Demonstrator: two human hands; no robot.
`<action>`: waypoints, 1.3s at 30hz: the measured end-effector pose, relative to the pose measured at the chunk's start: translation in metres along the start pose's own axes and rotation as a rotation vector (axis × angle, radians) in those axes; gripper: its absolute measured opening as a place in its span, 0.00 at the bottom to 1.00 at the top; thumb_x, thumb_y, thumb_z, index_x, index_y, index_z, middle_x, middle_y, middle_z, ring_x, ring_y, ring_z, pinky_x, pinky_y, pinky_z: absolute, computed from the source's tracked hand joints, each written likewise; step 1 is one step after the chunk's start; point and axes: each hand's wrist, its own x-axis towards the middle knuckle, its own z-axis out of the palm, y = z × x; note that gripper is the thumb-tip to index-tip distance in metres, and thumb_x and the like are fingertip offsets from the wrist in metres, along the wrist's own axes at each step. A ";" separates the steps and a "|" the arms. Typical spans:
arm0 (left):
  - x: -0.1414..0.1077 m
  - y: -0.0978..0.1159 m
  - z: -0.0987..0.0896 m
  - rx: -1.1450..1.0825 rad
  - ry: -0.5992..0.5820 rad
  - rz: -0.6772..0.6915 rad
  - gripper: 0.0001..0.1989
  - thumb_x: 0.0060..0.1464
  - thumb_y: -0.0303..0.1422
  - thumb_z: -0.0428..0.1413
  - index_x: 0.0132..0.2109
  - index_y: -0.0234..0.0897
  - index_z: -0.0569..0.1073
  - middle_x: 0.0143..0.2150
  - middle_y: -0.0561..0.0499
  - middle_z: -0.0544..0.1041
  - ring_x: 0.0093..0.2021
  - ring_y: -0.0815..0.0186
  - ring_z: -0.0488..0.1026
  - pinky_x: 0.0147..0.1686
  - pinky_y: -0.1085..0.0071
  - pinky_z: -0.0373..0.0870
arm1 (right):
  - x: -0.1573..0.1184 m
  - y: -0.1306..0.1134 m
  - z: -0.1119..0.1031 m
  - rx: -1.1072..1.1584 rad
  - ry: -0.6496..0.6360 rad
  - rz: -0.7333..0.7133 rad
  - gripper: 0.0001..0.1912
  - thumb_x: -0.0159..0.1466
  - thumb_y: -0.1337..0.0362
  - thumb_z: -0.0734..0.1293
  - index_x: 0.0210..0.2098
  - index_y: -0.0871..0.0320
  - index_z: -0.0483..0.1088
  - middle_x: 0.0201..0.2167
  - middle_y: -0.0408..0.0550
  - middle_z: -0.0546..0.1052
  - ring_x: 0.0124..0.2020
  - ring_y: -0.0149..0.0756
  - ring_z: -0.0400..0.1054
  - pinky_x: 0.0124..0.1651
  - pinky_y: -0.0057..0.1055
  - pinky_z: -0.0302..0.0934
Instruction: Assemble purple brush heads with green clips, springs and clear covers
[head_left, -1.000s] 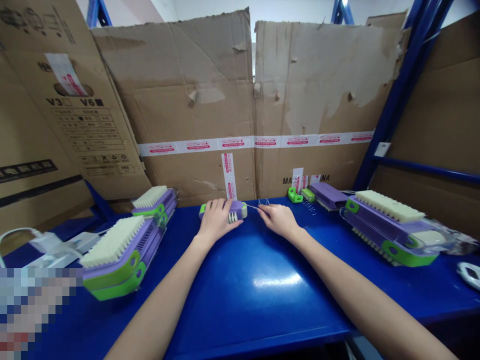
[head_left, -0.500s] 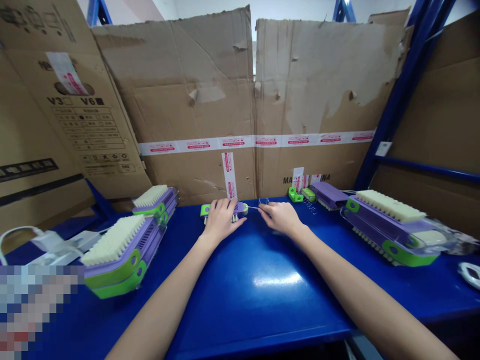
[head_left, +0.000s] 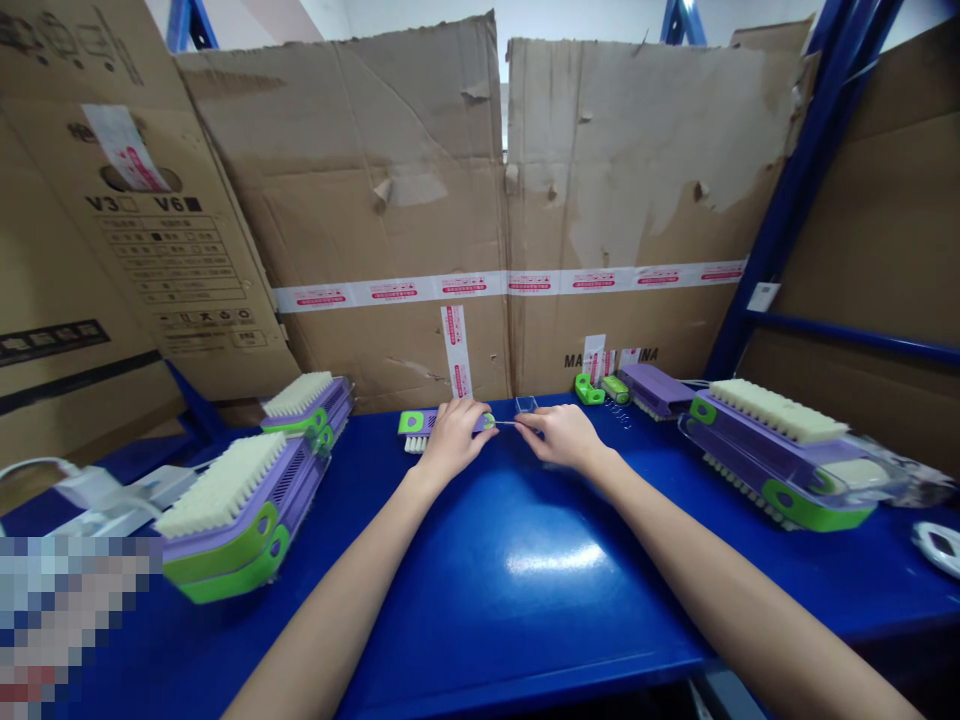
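Observation:
My left hand is wrapped over a small purple and green brush with white bristles, at the back middle of the blue table. Its fingers cover much of the brush's right half. My right hand pinches a thin, light rod whose left end meets the brush's green right end. Just behind the right fingertips sits a small clear box.
Stacked purple and green brushes stand at the left beside a white power strip. At the right are a green bracket, a purple housing and a large brush. Cardboard walls the back.
My left hand has shifted slightly right along the brush, uncovering more of its left part and bristles. The right hand still pinches the rod, and more of the clear box shows.

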 end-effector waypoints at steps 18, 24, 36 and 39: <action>-0.002 -0.008 0.001 0.124 0.035 -0.043 0.12 0.55 0.40 0.55 0.44 0.39 0.71 0.42 0.47 0.75 0.44 0.58 0.68 0.40 0.63 0.60 | 0.001 -0.012 0.010 -0.001 -0.001 0.154 0.21 0.68 0.54 0.52 0.47 0.49 0.73 0.37 0.47 0.79 0.37 0.38 0.73 0.35 0.28 0.58; -0.002 -0.007 0.001 0.137 0.027 -0.036 0.13 0.55 0.40 0.55 0.44 0.39 0.71 0.42 0.47 0.75 0.43 0.58 0.68 0.39 0.63 0.60 | 0.002 -0.016 0.009 -0.008 -0.001 0.126 0.21 0.68 0.55 0.51 0.48 0.49 0.72 0.37 0.48 0.78 0.35 0.38 0.73 0.35 0.29 0.56; -0.001 -0.006 0.001 0.114 -0.002 -0.048 0.13 0.56 0.39 0.55 0.45 0.38 0.70 0.43 0.47 0.74 0.44 0.58 0.67 0.41 0.63 0.59 | 0.005 -0.017 0.001 -0.067 -0.021 0.096 0.20 0.68 0.56 0.52 0.42 0.51 0.74 0.34 0.48 0.78 0.34 0.39 0.73 0.33 0.29 0.55; -0.001 -0.005 0.000 0.095 -0.018 -0.055 0.12 0.56 0.39 0.55 0.46 0.39 0.71 0.43 0.47 0.74 0.45 0.58 0.67 0.41 0.64 0.59 | 0.004 -0.017 0.006 -0.058 -0.037 0.106 0.21 0.69 0.55 0.50 0.45 0.51 0.73 0.36 0.49 0.78 0.34 0.38 0.73 0.34 0.29 0.56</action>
